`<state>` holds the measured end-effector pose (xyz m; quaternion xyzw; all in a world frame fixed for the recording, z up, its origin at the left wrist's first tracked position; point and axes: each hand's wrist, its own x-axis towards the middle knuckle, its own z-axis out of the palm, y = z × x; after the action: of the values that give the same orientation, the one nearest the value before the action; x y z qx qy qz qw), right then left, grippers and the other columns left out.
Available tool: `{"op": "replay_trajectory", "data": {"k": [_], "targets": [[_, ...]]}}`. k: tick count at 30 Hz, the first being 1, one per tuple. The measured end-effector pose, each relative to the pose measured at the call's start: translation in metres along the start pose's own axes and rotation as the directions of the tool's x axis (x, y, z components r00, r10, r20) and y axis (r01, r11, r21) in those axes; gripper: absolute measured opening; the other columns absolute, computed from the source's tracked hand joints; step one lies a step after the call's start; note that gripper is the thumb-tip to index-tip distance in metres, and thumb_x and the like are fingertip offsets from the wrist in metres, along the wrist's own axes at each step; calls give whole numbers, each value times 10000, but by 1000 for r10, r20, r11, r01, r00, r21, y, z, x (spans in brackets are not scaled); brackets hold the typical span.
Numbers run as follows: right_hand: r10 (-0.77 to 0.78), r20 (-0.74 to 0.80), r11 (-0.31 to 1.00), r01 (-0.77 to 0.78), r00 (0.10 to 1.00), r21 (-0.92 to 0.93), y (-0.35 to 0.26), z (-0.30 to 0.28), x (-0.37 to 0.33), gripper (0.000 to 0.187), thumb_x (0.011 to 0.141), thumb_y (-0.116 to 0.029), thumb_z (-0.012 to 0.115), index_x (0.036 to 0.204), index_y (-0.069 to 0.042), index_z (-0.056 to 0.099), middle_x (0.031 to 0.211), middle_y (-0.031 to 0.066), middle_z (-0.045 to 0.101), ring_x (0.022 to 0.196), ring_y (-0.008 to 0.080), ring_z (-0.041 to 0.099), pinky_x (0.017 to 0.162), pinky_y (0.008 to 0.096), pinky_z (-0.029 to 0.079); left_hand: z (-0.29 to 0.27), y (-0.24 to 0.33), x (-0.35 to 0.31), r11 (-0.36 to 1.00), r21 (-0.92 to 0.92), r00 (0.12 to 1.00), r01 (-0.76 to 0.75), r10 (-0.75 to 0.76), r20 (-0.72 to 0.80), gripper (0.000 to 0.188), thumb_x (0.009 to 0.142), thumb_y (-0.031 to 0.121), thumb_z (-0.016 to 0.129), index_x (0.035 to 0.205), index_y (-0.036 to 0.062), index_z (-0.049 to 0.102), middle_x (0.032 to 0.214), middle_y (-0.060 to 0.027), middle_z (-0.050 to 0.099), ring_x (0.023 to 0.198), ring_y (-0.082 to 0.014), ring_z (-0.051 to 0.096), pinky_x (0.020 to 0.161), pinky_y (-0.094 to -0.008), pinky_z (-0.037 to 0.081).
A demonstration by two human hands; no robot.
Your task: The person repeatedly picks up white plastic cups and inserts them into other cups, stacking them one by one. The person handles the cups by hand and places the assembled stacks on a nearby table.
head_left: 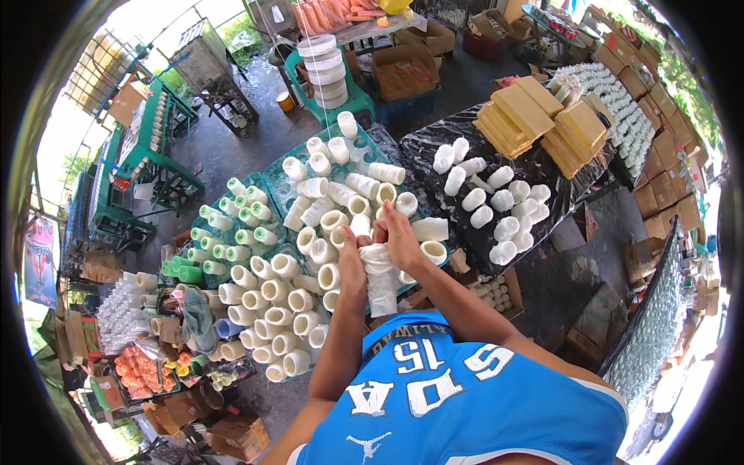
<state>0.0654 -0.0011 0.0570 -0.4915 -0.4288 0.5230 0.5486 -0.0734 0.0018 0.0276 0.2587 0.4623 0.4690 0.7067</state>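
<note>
Just in front of my chest I hold an upright white cylinder (381, 287) that looks wrapped in thin, wrinkled film. My left hand (354, 263) closes on its upper left side, and my right hand (401, 239) grips the upper right, thumbs up. Gathered white material bunches at its top between my fingers; what the fingertips pinch is partly hidden. Right behind my hands stand and lie several hollow, thick-walled cream cylinders (328, 276), waxy in look, on a teal table (271, 167). More hollow cylinders (297, 362) cluster to the left of my left forearm.
Green-tipped white cylinders (241, 235) stand at the left. On the right, a black-covered table (434, 132) bears wrapped white cylinders (503, 253) and stacked yellowish slabs (521, 112). A green chair (359, 103) holds a stack of white rolls (322, 70). Cardboard boxes (659, 163) line the right side.
</note>
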Motion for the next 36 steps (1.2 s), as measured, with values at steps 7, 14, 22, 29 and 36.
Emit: {"op": "replay_trajectory", "data": {"k": [7,14,22,29,36], "targets": [[-185,-238,983,183,954,-33,7,38,-10,583,1144,-442,475,856,19,686,714,45,637,686,137,592,713,285,499,-13,-15,34,972,-223,981,-69,26,-190,613,1112,614,413,922,80,648,865,-39,672,767,-152,623,742,-312,521],[27,-83,998,-22,996,64,2,15,-5,684,1140,-517,439,742,2,637,628,11,540,625,104,501,615,298,424,-4,-15,5,962,-272,990,23,-59,-125,637,1111,613,412,807,87,604,808,-50,665,741,-177,624,730,-333,525],[158,184,985,-141,970,-101,1,-6,10,853,1123,-652,312,555,-40,486,546,-8,430,548,113,370,571,319,373,-22,-28,-3,897,-404,975,180,-107,196,646,1090,620,458,886,40,657,839,-67,698,725,-172,661,683,-319,544],[232,151,950,-190,961,-249,-10,2,4,824,1119,-620,391,617,7,572,574,48,518,582,136,488,621,348,461,-18,-33,-3,954,-276,986,114,-142,-86,679,1089,663,409,867,64,639,812,-68,693,713,-192,662,684,-338,551],[-47,65,992,54,997,-111,63,13,-26,570,1072,-457,626,1353,38,599,1194,84,703,934,174,697,808,344,580,-52,-26,32,892,-449,991,53,-104,-88,740,1113,593,260,1366,-11,604,1257,-213,703,1109,-377,709,971,-520,581]]}}
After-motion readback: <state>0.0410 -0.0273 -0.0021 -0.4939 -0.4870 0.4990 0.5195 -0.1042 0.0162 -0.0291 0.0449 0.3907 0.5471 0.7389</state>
